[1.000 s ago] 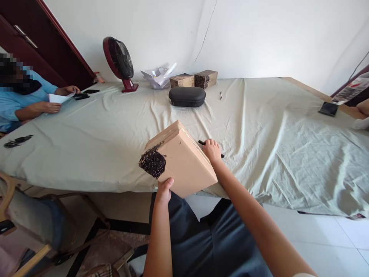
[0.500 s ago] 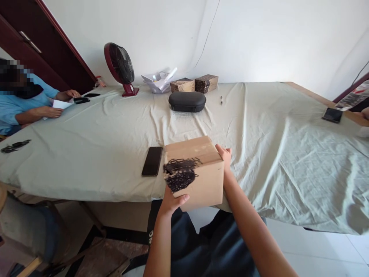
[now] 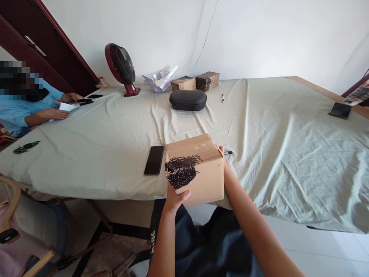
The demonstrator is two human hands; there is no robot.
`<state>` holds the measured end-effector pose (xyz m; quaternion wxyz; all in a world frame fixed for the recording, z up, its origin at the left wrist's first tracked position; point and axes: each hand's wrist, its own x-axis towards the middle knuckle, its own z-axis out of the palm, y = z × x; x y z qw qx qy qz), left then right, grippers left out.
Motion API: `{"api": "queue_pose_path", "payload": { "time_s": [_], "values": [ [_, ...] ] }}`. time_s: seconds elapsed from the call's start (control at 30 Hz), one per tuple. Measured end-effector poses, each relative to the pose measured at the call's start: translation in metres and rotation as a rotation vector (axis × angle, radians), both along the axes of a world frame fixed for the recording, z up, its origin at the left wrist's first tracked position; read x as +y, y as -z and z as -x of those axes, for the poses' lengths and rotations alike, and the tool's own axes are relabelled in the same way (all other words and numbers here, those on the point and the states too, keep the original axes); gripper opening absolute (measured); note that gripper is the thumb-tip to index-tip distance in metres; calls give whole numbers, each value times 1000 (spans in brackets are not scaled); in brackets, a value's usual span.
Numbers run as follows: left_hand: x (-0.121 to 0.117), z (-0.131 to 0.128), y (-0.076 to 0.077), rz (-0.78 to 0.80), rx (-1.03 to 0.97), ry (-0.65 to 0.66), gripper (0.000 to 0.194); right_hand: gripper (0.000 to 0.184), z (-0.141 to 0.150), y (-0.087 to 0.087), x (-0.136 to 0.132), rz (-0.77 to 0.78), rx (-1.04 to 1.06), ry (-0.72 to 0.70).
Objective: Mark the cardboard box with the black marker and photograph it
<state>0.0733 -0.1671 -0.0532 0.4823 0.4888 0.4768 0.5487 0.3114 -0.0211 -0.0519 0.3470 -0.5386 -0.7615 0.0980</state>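
A brown cardboard box, tilted at the table's front edge, has black scribbles over its left corner. My left hand grips its lower left corner, thumb on the near face and the other fingers hidden underneath. Against the box's right side lies my right hand, its fingers mostly out of sight behind the box. A black pen pokes out just beyond that hand; whether the fingers touch it is unclear. Left of the box, a phone rests on the tablecloth.
Farther back are a black zip case, two scribbled boxes, a plastic basket, a fan and a small pen. Another person sits at the left, holding paper. A second phone lies far right.
The right hand's fingers have slipped further behind the box, and the black pen beside them now shows clearly. The box has shifted very slightly; the view has moved a little.
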Motion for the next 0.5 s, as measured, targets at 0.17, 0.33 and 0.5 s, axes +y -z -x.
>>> {"api": "queue_pose_path", "payload": {
  "time_s": [0.17, 0.33, 0.5],
  "values": [
    [19, -6, -4, 18, -66, -159, 86, 61, -1, -10, -4, 45, 365, -176],
    [35, -10, -8, 5, -127, -223, 86, 91, 3, -10, -16, 252, 646, -445],
    [39, -12, -17, 67, -134, -303, 79, 110, -2, -5, -34, 310, 772, -597]
  ]
}}
